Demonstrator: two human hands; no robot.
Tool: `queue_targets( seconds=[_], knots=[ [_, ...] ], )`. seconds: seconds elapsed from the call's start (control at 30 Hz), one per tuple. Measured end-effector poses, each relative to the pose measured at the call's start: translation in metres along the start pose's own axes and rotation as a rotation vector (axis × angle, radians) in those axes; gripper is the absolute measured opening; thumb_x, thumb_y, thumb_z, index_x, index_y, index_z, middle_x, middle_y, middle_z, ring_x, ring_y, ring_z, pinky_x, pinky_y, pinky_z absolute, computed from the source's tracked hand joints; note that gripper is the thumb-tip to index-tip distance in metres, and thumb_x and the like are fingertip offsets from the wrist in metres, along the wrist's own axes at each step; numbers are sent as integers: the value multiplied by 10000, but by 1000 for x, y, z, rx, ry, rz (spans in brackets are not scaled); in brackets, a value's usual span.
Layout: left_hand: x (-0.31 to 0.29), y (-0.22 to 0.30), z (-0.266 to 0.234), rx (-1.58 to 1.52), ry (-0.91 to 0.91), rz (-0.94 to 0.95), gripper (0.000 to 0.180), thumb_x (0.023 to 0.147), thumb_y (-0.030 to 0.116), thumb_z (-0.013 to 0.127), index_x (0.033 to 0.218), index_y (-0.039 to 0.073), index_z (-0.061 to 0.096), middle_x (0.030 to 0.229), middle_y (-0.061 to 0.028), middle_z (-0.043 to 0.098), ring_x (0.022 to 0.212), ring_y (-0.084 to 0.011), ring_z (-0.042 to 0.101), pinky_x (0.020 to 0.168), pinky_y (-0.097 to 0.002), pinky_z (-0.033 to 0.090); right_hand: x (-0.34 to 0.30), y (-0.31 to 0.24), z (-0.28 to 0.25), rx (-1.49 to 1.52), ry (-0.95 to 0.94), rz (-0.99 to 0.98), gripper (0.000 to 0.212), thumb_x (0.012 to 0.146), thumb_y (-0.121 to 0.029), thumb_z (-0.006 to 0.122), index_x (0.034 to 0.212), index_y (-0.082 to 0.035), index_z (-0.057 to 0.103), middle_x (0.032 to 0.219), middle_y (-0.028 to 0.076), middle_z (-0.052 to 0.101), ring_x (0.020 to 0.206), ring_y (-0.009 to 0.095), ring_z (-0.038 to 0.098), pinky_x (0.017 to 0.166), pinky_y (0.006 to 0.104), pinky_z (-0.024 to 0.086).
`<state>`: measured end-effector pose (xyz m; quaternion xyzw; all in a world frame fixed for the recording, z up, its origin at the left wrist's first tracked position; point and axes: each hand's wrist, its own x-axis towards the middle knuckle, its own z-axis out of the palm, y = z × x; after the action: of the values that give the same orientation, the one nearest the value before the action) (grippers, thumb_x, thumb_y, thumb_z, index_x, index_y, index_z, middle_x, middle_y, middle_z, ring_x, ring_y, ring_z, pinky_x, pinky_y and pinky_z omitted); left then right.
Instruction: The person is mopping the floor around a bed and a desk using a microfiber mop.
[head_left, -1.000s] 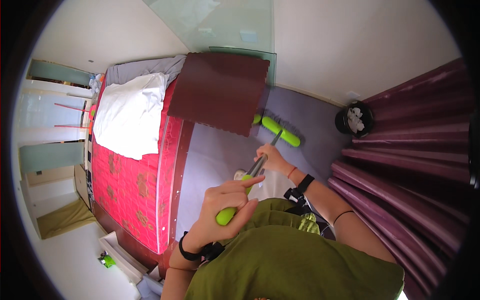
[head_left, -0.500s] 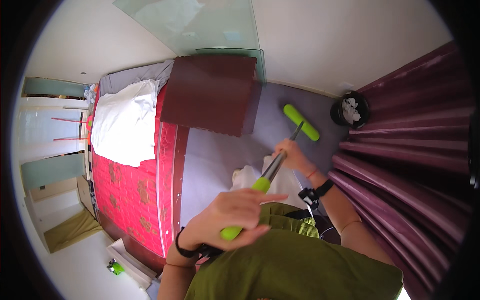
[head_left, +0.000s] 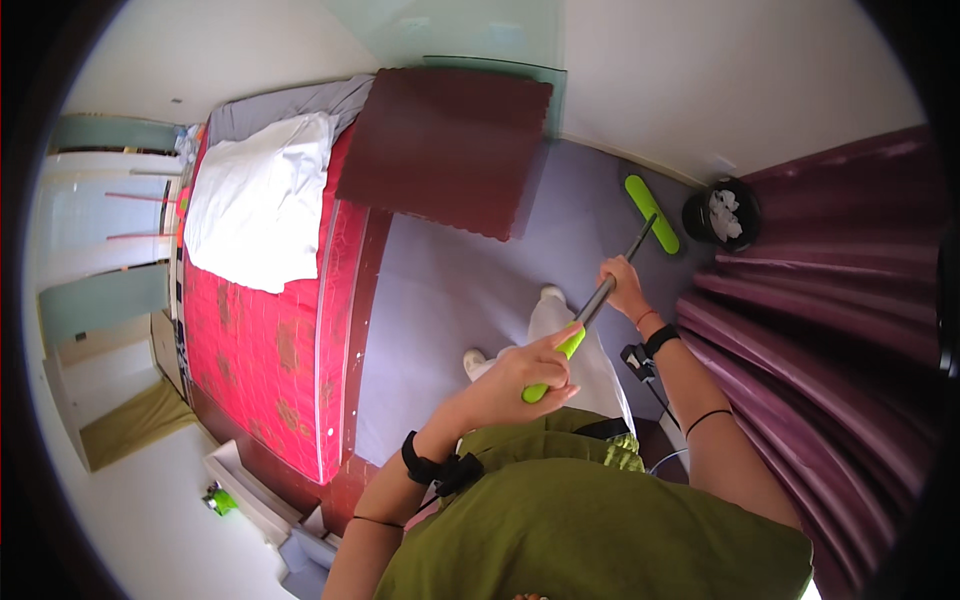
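I hold a long-handled mop (head_left: 597, 303) with both hands. It has a grey pole, a bright green grip and a long rounded green head. My left hand (head_left: 520, 378) is closed around the green grip at the upper end, close to my body. Farther down, my right hand (head_left: 626, 288) wraps round the grey pole. The mop's green head (head_left: 652, 214) rests on the grey floor (head_left: 440, 290) between the bedside table and a black bin; its underside is hidden.
A black bin (head_left: 694, 217) with white crumpled tissues stands by the wall, beside purple curtains (head_left: 830, 290) on the right. A dark red-brown covered table (head_left: 450, 145) is at the far side. The bed (head_left: 255, 345) with a red cover and white pillow (head_left: 262, 200) lies left.
The mop's head has moved right along the floor, closer to the bin. Both hands have shifted right and away from my body with the pole. My view has also shifted, showing more of my feet.
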<state>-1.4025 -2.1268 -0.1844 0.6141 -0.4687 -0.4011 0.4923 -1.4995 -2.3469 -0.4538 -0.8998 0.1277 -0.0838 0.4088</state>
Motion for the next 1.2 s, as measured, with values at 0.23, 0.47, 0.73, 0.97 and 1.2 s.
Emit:
queue_targets(
  seconds=[0.23, 0.47, 0.73, 0.97, 1.2],
  knots=[
    [-108, 12, -14, -9, 71, -21, 269, 747, -30, 640, 604, 13, 416, 633, -69, 457, 1179, -335, 470, 796, -386, 457, -37, -74, 72, 95, -73, 19, 121, 588, -33, 608, 574, -91, 502, 653, 69, 537, 743, 291, 502, 654, 363, 420],
    [-254, 12, -34, 26, 134, -47, 278, 769, 31, 624, 573, 7, 429, 610, -77, 450, 1143, -298, 495, 795, -368, 467, -76, -171, 162, 173, -232, 13, 109, 617, -21, 603, 586, -90, 524, 648, 60, 541, 750, 283, 507, 655, 364, 429],
    [-393, 48, -62, 153, 283, -120, 248, 735, 2, 642, 551, 11, 476, 563, -65, 481, 1094, -297, 550, 682, -351, 481, -118, -280, 256, 158, -364, -194, 187, 622, -62, 662, 577, -85, 482, 611, 50, 524, 676, 254, 482, 614, 355, 394],
    [-470, 96, -61, 137, 472, -114, 303, 718, -1, 628, 490, 37, 432, 488, -52, 420, 891, -310, 640, 660, -364, 502, -122, -379, 305, 257, -874, -416, 165, 588, -72, 628, 578, -85, 464, 613, 78, 526, 645, 285, 495, 591, 366, 386],
    [-514, 112, -55, 174, 686, 33, 326, 710, -3, 625, 467, 72, 420, 457, -24, 403, 718, -307, 671, 613, -332, 525, -122, -450, 328, 210, -1227, -482, 92, 592, -58, 598, 575, -67, 508, 643, 128, 546, 676, 330, 527, 617, 410, 427]
  ],
)
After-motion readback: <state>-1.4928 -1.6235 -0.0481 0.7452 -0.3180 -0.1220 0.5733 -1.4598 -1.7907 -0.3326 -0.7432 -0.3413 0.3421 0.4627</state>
